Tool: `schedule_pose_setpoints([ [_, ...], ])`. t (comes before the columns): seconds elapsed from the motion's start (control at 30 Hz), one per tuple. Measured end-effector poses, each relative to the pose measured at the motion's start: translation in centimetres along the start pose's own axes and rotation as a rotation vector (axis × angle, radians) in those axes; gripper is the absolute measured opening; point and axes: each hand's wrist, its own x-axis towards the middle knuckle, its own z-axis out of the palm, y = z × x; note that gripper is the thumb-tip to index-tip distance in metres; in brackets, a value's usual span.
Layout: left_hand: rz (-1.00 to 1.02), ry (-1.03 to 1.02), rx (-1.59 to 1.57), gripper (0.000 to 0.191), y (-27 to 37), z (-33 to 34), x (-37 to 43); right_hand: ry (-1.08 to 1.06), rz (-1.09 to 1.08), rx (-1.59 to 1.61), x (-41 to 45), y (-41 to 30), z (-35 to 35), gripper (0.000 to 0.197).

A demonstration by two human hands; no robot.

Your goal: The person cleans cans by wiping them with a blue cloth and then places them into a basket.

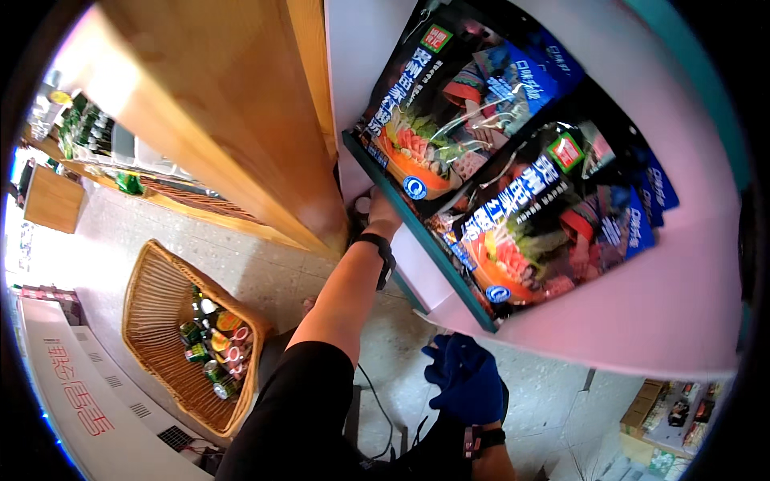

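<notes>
My left hand (pixel 382 207) reaches behind the teal front edge of the upper display shelf, towards the lower level; its fingers are hidden. A black wristband (pixel 380 255) is on that wrist. On the upper shelf stand two rows of glossy food pouches, one row at the back (pixel 439 120) and one nearer (pixel 535 222), behind the teal shelf lip (pixel 421 234). My right hand (pixel 463 376), in a dark blue glove, is below the shelf's corner with its fingers partly curled; whether it holds anything is unclear.
A wicker basket (pixel 150 312) with cans and packets stands on the tiled floor at the left. A wooden cabinet (pixel 240 108) adjoins the display. A white cabinet (pixel 66 385) with red writing is at lower left, stocked shelves (pixel 674 415) at lower right. A black cable (pixel 385 409) lies below.
</notes>
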Motion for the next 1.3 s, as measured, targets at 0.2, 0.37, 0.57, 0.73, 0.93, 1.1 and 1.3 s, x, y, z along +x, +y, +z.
schedule_pose_setpoints([
  [0.2, -0.065, 0.074, -0.26, 0.034, -2.5, 3.3, 2.9, -0.036, 0.147, 0.089, 1.4, -1.4, 0.5, 0.042],
  [0.37, -0.073, 0.096, -0.398, 0.032, -3.8, 4.1, 3.5, 0.006, 0.046, -0.064, 1.0, -1.9, 1.2, 0.044],
  [0.57, -0.102, 0.086, -0.552, 0.031, -4.0, 3.0, 2.8, 0.025, 0.209, 0.047, 1.2, -2.3, 1.3, 0.05],
  [0.73, -0.111, 0.05, -0.258, 0.034, -1.4, 0.6, -1.6, 0.111, 0.036, 0.007, 1.3, 0.2, 0.4, 0.047],
  [0.93, -0.05, -0.059, -0.145, 0.049, 3.6, -4.3, -14.3, -0.106, 0.171, 0.316, 0.2, 0.3, -2.6, 0.047],
  [1.1, -0.096, -0.341, -0.408, 0.044, 9.6, -8.6, -24.8, -0.303, -0.442, -0.814, -1.3, 0.4, -2.2, 0.058],
  [1.3, -0.036, -0.592, -0.514, 0.048, 15.4, -10.7, -32.8, 0.019, -1.06, -1.648, -7.2, -2.0, 1.7, 0.065],
])
